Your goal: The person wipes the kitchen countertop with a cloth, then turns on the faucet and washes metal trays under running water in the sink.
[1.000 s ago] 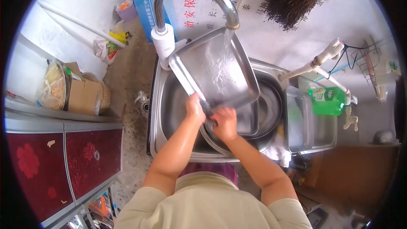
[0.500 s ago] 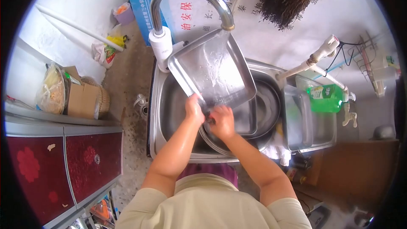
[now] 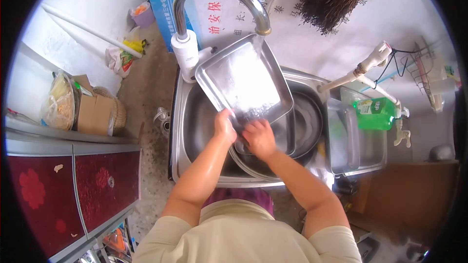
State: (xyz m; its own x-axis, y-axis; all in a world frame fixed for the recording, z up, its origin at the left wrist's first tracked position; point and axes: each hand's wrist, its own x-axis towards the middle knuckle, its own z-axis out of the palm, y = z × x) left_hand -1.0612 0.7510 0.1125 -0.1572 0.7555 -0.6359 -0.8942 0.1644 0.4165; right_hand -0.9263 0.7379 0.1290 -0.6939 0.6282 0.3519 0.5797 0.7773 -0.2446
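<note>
Water from the curved faucet (image 3: 263,19) runs into a rectangular metal tray (image 3: 219,75), tilted above the sink. My left hand (image 3: 224,127) is closed on the tray's near left edge, thumb along the rim. At the tray's near corner, my right hand (image 3: 261,139) has its fingers curled against the wet metal. Whether anything is under those fingers is hidden. Below the tray, a second metal pan (image 3: 288,139) and a large round basin (image 3: 312,112) sit in the steel sink (image 3: 195,139).
To the right stand a clear plastic container (image 3: 341,141) and a bottle of green liquid (image 3: 375,113). White pipes (image 3: 358,73) run along the wall. A straw broom (image 3: 336,0) hangs at the back. Left are a red-doored cabinet (image 3: 102,185) and a cardboard box (image 3: 95,114).
My right hand has moved slightly right and forward, its fingers now further over the tray. The tray has shifted and tilted a little. My left hand keeps its hold.
</note>
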